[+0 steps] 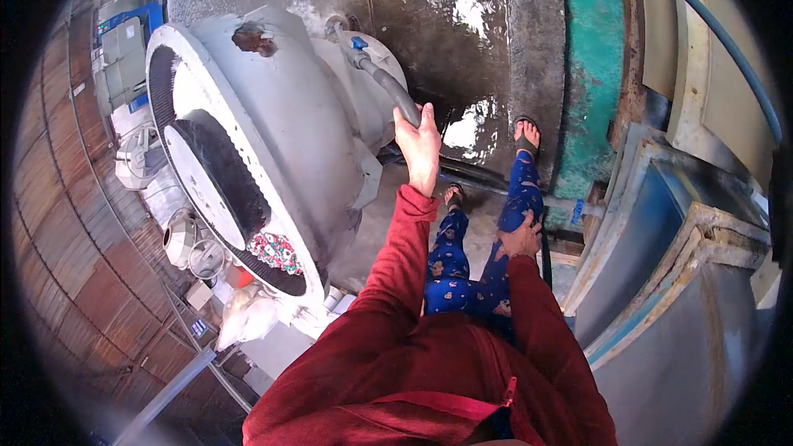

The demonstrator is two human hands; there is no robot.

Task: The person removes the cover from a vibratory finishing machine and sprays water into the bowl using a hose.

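My left hand is closed around the lower end of a grey hose. The hose runs up to a blue-handled valve beside the base of a big white round machine. Inside the machine's wide, ridged opening sit a white disc and a heap of small red, green and white pieces. My right hand rests on my leg, in blue patterned trousers, with its fingers laid over the cloth and nothing seen in it.
Wet concrete floor shines beyond my sandalled feet. A green strip runs along the right, near metal-framed tanks and a blue hose. A pipe crosses the floor. More machines stand at far left.
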